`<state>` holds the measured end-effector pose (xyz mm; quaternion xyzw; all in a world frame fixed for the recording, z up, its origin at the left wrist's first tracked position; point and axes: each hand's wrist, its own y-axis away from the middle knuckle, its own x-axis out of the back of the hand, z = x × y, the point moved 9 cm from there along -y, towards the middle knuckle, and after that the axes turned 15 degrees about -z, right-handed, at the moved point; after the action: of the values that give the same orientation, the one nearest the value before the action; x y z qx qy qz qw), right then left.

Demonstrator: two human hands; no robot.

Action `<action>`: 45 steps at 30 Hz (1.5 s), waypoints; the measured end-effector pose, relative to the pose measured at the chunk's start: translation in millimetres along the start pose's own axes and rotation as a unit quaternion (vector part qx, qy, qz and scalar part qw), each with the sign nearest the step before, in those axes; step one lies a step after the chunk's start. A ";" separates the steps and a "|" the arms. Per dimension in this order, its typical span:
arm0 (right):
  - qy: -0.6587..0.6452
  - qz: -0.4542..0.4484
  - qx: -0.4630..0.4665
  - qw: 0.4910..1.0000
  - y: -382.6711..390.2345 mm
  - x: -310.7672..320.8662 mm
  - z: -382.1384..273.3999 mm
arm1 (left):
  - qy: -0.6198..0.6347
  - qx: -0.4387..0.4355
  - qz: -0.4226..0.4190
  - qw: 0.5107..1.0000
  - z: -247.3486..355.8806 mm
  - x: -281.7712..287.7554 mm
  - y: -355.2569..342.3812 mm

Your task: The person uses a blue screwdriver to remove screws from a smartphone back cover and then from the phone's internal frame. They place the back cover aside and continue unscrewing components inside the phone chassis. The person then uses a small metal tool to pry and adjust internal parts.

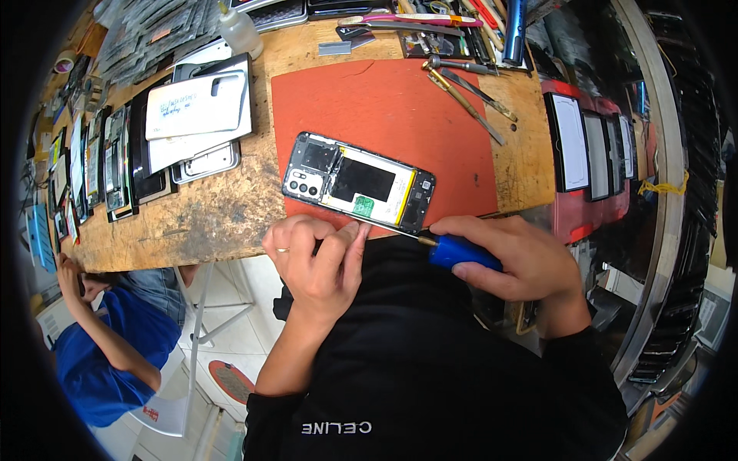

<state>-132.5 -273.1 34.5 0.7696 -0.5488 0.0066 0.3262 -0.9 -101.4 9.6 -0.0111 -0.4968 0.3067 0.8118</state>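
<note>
An opened smartphone [361, 183] without its back cover lies slightly tilted on a red mat [346, 100]. Its triple camera faces left, and a black battery with a green sticker shows in the middle. At the phone's near edge, my left hand [319, 257] has thumb and fingers pinched together; what is between them is hidden. My right hand [523, 257] grips a blue-handled screwdriver [465, 253]. Its thin metal shaft runs left along the phone's near edge toward my left fingertips, and its tip cannot be made out.
Brass-handled screwdrivers [461, 100] and tweezers [480, 94] lie at the mat's far right. A white phone cover [196, 106] tops a stack on the left, near a plastic bottle [240, 32]. A red case [573, 215] stands right. Another person in blue [115, 353] sits lower left.
</note>
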 end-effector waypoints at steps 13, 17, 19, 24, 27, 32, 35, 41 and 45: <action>0.032 0.006 0.006 0.999 -21.7 0.3 -21.3 | -0.012 0.027 0.022 0.999 -17.6 10.9 0.5; 0.025 0.008 0.007 1.000 -27.8 0.4 -22.9 | -0.011 0.032 0.032 0.999 -23.7 14.5 0.5; 0.032 0.012 0.007 0.999 -31.3 1.2 -26.1 | -0.010 0.038 0.036 0.999 -27.7 16.4 0.7; 0.040 0.020 0.018 0.999 -39.7 1.5 -30.7 | -0.018 0.053 0.043 0.998 -36.8 24.2 -1.2; 0.039 0.024 0.028 0.999 -45.5 2.1 -33.6 | -0.025 0.058 0.044 0.997 -39.8 27.6 -2.7; 0.031 0.019 0.021 0.999 -54.7 1.7 -35.1 | -0.029 0.069 0.046 0.996 -46.0 30.2 -2.2; 0.030 0.016 0.018 0.999 -58.7 1.3 -37.2 | -0.027 0.076 0.044 0.996 -48.7 32.3 -1.4; -0.021 -0.035 0.054 0.998 -54.5 1.3 -45.0 | 0.008 -0.003 0.072 0.997 -50.8 56.1 -7.1; -0.050 -0.089 0.097 0.990 -33.7 0.9 -47.1 | -0.008 -0.161 -0.104 0.981 -29.5 73.5 -17.6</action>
<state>-87.1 -243.7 55.2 0.8429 -0.4901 -0.0077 0.2218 55.1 -69.9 59.1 -0.0876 -0.5449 0.1368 0.8226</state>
